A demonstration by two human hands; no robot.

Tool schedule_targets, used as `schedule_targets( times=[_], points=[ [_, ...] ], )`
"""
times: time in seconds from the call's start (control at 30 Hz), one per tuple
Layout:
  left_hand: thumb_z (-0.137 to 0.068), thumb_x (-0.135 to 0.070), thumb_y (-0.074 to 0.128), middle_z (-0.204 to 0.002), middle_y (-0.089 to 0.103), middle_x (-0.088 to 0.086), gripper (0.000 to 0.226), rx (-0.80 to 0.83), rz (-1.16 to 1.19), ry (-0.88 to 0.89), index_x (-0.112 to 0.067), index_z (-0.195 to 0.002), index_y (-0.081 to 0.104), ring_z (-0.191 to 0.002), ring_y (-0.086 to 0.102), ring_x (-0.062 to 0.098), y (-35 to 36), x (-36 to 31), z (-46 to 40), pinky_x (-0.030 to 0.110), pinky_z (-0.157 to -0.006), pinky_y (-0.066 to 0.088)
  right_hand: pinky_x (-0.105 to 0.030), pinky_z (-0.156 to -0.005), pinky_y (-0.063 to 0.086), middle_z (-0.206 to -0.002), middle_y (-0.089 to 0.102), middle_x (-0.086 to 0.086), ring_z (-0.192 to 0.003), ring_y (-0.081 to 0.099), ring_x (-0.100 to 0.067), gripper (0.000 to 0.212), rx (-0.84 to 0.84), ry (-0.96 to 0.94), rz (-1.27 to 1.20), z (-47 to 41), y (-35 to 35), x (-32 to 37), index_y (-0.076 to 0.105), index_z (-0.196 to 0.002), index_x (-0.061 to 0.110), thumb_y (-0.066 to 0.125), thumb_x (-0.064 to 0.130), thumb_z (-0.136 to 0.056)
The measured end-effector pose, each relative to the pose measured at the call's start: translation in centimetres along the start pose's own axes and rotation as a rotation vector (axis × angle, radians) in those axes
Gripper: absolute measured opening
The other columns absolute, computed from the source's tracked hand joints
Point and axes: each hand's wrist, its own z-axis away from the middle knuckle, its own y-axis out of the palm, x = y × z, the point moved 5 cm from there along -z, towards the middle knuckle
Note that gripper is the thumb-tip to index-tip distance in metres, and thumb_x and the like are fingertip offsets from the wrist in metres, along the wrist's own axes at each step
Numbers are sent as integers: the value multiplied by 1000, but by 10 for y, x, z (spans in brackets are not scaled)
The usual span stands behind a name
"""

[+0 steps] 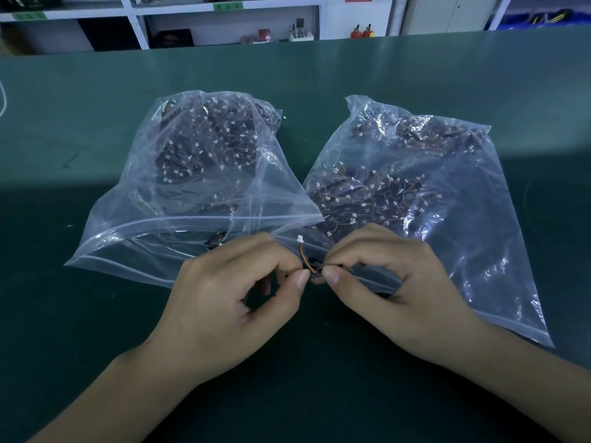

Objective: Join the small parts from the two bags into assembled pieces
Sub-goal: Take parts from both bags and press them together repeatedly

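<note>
Bags: left bag and right bag lie on table, mouths toward lower frame. My left hand and right hand both pinch small part at lower centre. Light, fiddly, probably fragile; grip dark body, not wire. Wire runs upward to white plug.

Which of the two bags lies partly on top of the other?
The left bag: its near corner overlaps the right bag, just beyond the hands.

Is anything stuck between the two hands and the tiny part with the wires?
No. The left hand and right hand both already pinch the small wired part, with nothing visible between fingers and part.
</note>
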Motion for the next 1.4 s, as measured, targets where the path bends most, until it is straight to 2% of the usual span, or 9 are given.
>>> schedule_targets(
  times=[0.17,0.3,0.47,0.67,0.77,0.93,1.07,1.4],
  points=[
    [-100,-21,64,-77,59,-11,21,5,12,13,-12,-82,70,-68,57,11,0,-2,0,28,-59,45,-22,-86,46,-83,72,11,-85,69,-17,18,-35,38,-9,2,-2,-1,77,-84,14,70,23,-99],
    [-97,-20,65,-74,57,-10,21,-8,-8,9,-12,-77,68,-66,55,11,-1,-3,0,31,-57,43,-26,-87,47,-85,73,10,-87,69,-18,17,-5,3,10,1,0,1,77,-86,15,69,21,-99],
    [-97,-21,66,-76,59,-11,19,4,2,-3,-14,-80,70,-67,56,11,1,0,1,36,-56,45,-25,-86,47,-84,73,11,-87,69,-17,16,-17,11,25,1,-1,2,77,-84,16,71,22,-98],
    [-96,-20,67,-77,57,-11,18,-3,4,12,-14,-80,69,-68,55,10,1,-1,1,35,-56,44,-26,-87,47,-83,73,10,-87,69,-17,13,-5,1,31,1,-1,3,76,-85,17,71,16,-96],
    [-98,-21,66,-77,58,-12,19,4,19,13,-14,-81,70,-67,56,12,1,0,1,37,-55,45,-25,-87,47,-84,72,12,-88,69,-17,14,-9,-1,39,1,-1,4,76,-84,18,71,21,-97],
    [-96,-19,67,-77,57,-10,18,-6,0,26,-14,-78,67,-67,56,12,2,-1,1,39,-54,45,-28,-87,47,-85,72,13,-88,69,-17,14,1,-5,25,1,-1,5,71,-87,29,66,26,-99],
    [-97,-19,67,-77,57,-11,19,6,15,23,-14,-79,68,-68,57,14,2,1,2,41,-55,45,-27,-87,46,-84,72,12,-86,68,-18,17,9,-7,36,1,-1,3,75,-84,18,66,23,-98],
    [-96,-20,66,-76,57,-10,19,19,12,15,-14,-78,67,-67,57,15,2,1,2,38,-55,45,-25,-87,46,-85,72,15,-86,67,-15,12,8,-28,45,0,-1,3,76,-85,18,72,19,-96]
  ],
)
